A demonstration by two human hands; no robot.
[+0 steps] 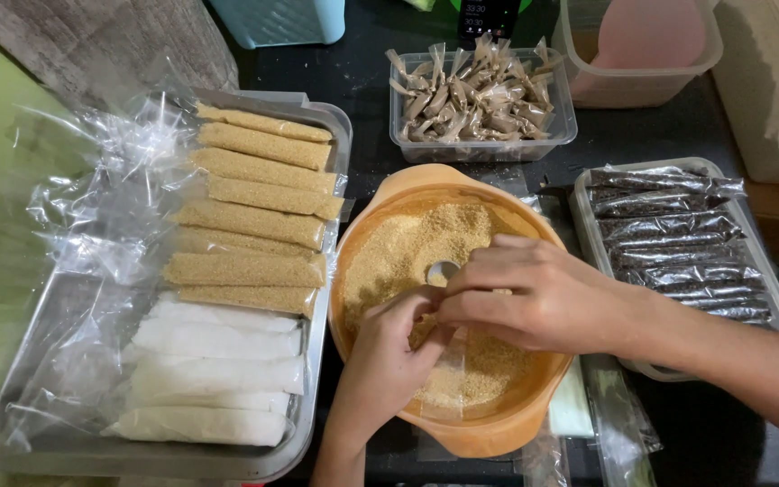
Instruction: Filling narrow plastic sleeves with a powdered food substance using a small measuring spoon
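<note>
Both hands met over the orange bowl (498,431), fingertips pressed together just above the brown granules (407,248). Left hand (388,361) came up from the near edge, fingers curled and pinched on a thin clear plastic sleeve (448,365) that hung down over the granules. Right hand (534,293) reached in from the right side, thumb and fingers closed at the same spot on the sleeve's mouth; whether it held anything besides the sleeve could not be told. The sleeve lay directly beneath the two hands, inside the bowl, partly hidden by the fingers.

Just beyond the grip, a small round metal object (441,271) sat sunk in the granules, mostly buried.

Left of the grip stood a metal tray (164,460). Its far half held a stack of long sleeves filled with brown granules (254,221); its near half held sleeves of white filling (214,370). Empty clear sleeves (92,216) lay loose along the tray's outer side.

Right of the grip, a clear tray (588,225) held long sleeves of dark filling (678,243).

Beyond the bowl, a clear tub (484,149) was filled with small twisted packets (475,90). Farther right, a lidded plastic container with pink contents (642,45) stood on the dark table (362,63).
</note>
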